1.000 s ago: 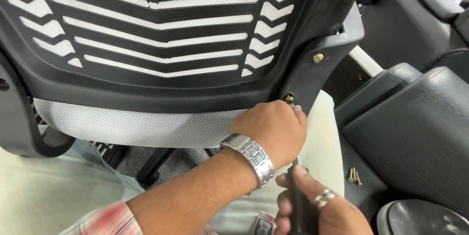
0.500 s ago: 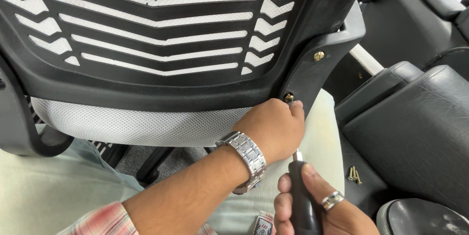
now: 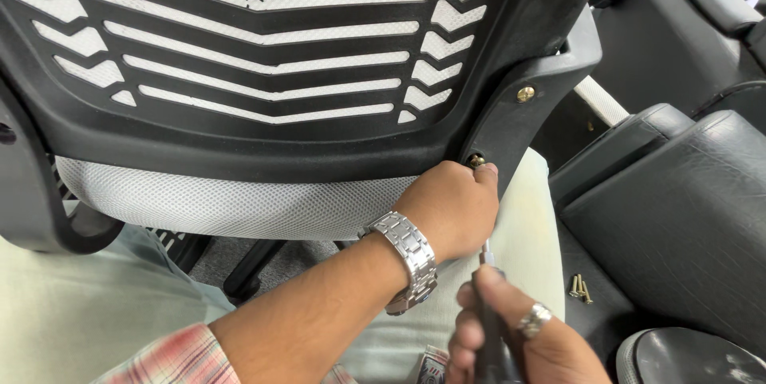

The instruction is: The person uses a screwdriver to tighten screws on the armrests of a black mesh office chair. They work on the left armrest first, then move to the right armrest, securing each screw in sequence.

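Under the chair back point(image 3: 263, 136), the screwdriver point(image 3: 488, 328) has dropped lower in the right hand point(image 3: 519, 336).

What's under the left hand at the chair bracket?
A brass screw shows at the fingertips of the left hand, set in the black bracket. The screwdriver shaft runs up behind the hand; its tip is covered.

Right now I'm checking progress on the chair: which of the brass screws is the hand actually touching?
The lower screw, at the left hand's fingertips on the black bracket. The upper screw sits untouched; two loose screws lie apart.
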